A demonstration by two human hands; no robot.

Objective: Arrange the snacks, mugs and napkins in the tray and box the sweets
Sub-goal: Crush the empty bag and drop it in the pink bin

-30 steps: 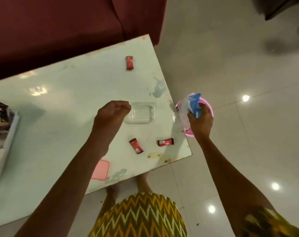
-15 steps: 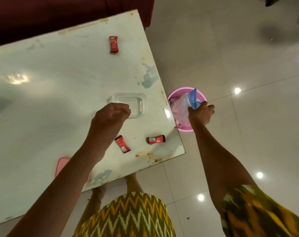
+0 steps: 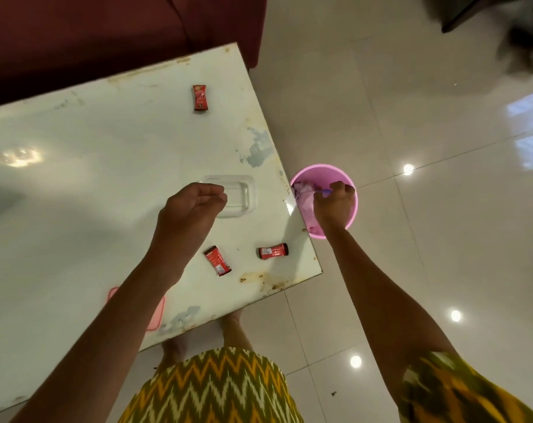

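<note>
Lower now: R hand (image 3: 335, 206) has sunk inside the rim of the pink bin (image 3: 321, 167), and the plastic bag (image 3: 303, 195) that stood above the rim 0.5 s ago is down in it. Only a sliver of its blue strip shows under my knuckles.

Item list:

1. R hand: fingers curled tight, gripping the bag's top edge, wrist over the bin's near wall.
2. L hand (image 3: 192, 206): fingers curled into the palm, thumb alongside, nothing seen in it. It hovers above the table (image 3: 76, 209), overlapping the left end of item 3.
3. Clear box (image 3: 247, 196): see-through plastic, rect. w/ rounded corners, no lid on, nothing inside. Near the table's right edge, just beside the bin.
4. Sweets, qty 3, all loose on the table, none boxed. Red wrappers w/ dark ends and white print; lettering too small to read, brand unknown.
   - Sweet a (image 3: 200, 97): far side, well apart from the rest.
   - Sweet b (image 3: 217, 260): near side, angled, by my L forearm.
   - Sweet c (image 3: 273, 251): near side, lying crosswise, close to the table corner.
5. Pink lid (image 3: 157, 312): flat at the near edge, mostly hidden under my L forearm.
6. Bin: round, on the tiled floor, against the table's right edge.
</note>
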